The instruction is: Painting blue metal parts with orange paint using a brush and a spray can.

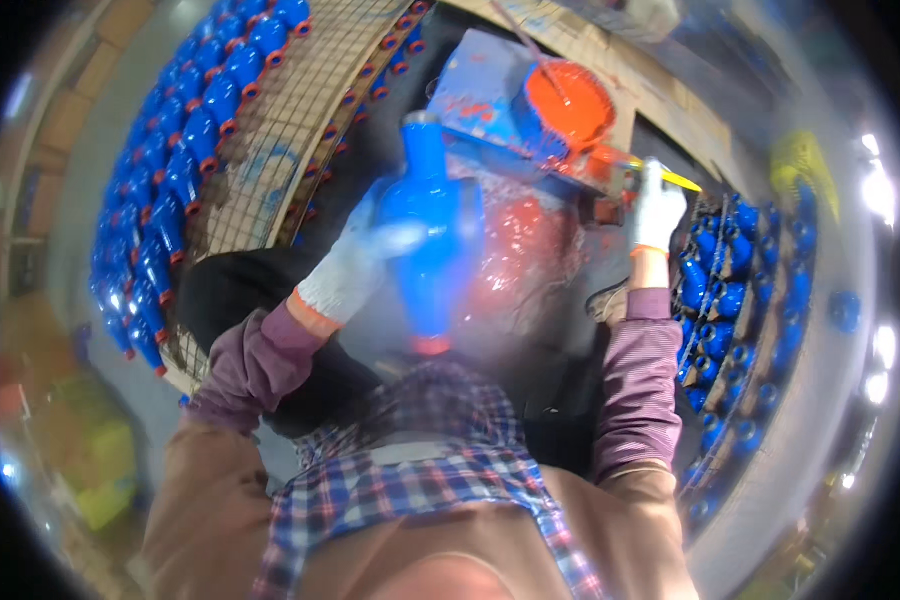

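Note:
My left hand [350, 265], in a white glove, is closed around the body of a blue vase-shaped piece [423, 270]. Its narrow neck points away from me, and its near end is red. This piece is partly blurred by motion. At the right, my gloved right hand [660, 210] grips a brush with a yellow handle [678, 180]. The brush's orange-red head lies beside a round paint pot [532, 112] of orange-red paint [582, 98]. A thin stick [526, 40] leans in the paint.
Rows of blue vase-shaped pieces with red ends [185, 150] lie along a wire-mesh rack [260, 150] at the left. More blue pieces [715, 335] stand at the right. A blue paint-spattered box [475, 85] and red-smeared plastic sheeting [525, 250] lie ahead.

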Demonstrator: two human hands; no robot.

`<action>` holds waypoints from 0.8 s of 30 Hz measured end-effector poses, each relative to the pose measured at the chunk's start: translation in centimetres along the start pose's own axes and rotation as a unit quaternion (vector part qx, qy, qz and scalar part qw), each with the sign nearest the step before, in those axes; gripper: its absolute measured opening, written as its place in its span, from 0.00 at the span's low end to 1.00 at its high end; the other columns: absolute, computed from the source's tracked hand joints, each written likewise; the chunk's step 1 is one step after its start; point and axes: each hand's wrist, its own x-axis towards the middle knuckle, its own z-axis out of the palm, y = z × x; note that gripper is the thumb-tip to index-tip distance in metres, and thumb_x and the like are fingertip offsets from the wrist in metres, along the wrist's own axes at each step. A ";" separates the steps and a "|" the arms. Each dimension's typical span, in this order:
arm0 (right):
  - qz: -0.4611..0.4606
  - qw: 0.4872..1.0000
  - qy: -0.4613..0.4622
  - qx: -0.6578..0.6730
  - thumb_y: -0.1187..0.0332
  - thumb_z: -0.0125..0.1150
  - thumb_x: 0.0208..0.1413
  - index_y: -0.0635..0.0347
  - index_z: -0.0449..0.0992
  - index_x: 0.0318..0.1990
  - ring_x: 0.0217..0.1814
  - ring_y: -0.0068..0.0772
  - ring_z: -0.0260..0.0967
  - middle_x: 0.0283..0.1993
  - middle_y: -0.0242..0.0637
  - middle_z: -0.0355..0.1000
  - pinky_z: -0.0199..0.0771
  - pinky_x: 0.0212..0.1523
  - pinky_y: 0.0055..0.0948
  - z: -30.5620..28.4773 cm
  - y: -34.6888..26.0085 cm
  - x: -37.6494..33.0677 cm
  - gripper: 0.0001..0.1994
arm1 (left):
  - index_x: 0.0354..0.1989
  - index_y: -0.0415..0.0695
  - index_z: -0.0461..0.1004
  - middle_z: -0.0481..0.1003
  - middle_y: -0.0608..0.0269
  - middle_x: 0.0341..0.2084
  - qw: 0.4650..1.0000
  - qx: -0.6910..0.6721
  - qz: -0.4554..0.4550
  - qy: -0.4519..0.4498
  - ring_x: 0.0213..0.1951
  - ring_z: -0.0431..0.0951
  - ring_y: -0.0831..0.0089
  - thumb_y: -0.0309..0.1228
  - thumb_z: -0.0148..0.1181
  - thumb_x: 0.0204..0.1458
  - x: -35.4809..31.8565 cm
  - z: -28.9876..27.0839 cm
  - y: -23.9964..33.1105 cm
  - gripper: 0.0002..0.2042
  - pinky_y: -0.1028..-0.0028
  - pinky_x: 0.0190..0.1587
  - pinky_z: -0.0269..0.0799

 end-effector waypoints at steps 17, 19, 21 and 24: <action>-0.033 0.986 -0.161 -0.031 0.54 0.56 0.64 0.65 0.78 0.36 0.25 0.19 0.64 0.25 0.30 0.72 0.64 0.27 0.24 -5.6 -11.9 -12.7 0.19 | 0.51 0.56 0.67 0.66 0.62 0.50 0.292 0.463 0.719 -0.428 0.49 0.72 0.48 0.37 0.67 0.45 1.3 7.5 2.7 0.23 0.48 0.46 0.80; -0.027 0.982 -0.179 -0.052 0.55 0.56 0.64 0.66 0.77 0.37 0.26 0.19 0.64 0.25 0.31 0.72 0.64 0.28 0.25 -4.9 -12.0 -12.6 0.19 | 0.51 0.55 0.67 0.66 0.62 0.50 0.286 0.457 0.712 -0.450 0.49 0.71 0.48 0.36 0.68 0.44 1.9 8.1 2.8 0.24 0.48 0.47 0.80; -0.044 0.979 -0.195 -0.035 0.56 0.56 0.64 0.67 0.77 0.38 0.26 0.19 0.64 0.26 0.32 0.72 0.64 0.28 0.25 -4.9 -12.1 -12.9 0.18 | 0.50 0.55 0.67 0.66 0.62 0.50 0.261 0.468 0.704 -0.466 0.49 0.71 0.49 0.36 0.68 0.43 2.2 8.5 2.7 0.24 0.48 0.47 0.79; -0.093 0.982 -0.161 0.018 0.60 0.58 0.63 0.68 0.77 0.41 0.29 0.21 0.67 0.29 0.34 0.73 0.66 0.30 0.25 -6.0 -13.0 -13.7 0.16 | 0.49 0.55 0.67 0.66 0.62 0.49 0.262 0.460 0.714 -0.458 0.50 0.70 0.48 0.35 0.69 0.43 2.4 8.6 2.3 0.24 0.47 0.48 0.80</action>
